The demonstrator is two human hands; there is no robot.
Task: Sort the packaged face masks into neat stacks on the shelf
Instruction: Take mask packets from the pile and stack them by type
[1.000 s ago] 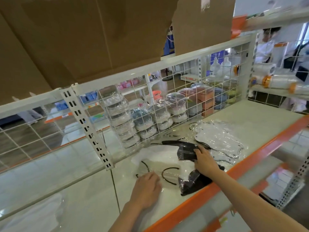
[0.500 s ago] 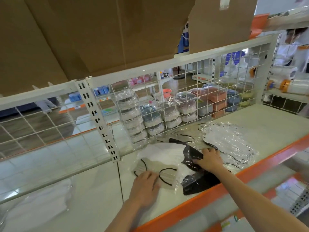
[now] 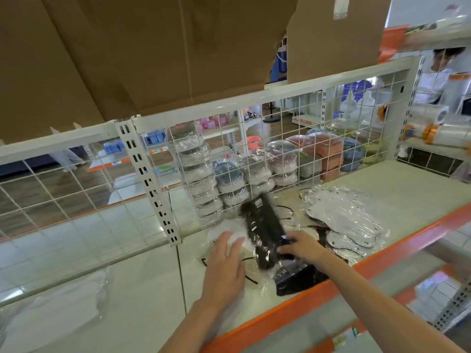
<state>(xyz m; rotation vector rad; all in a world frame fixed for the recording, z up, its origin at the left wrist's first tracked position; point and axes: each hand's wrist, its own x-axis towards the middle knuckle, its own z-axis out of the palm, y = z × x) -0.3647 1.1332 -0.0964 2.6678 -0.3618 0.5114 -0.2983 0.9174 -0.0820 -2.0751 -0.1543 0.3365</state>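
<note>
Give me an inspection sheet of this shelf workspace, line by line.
Surface: pale shelf with orange front edge.
Job's things: black packaged mask lifted and tilted; another black mask by the front edge; white masks lying flat; loose pile of wrapped white masks to the right.
Clutter: nothing seen.
Grippers: left hand rests flat on the white masks; right hand grips the lifted black mask.
Cables: nothing seen.
Surroundings: wire grid behind, wrapped stacks beyond it, cardboard box above.
</note>
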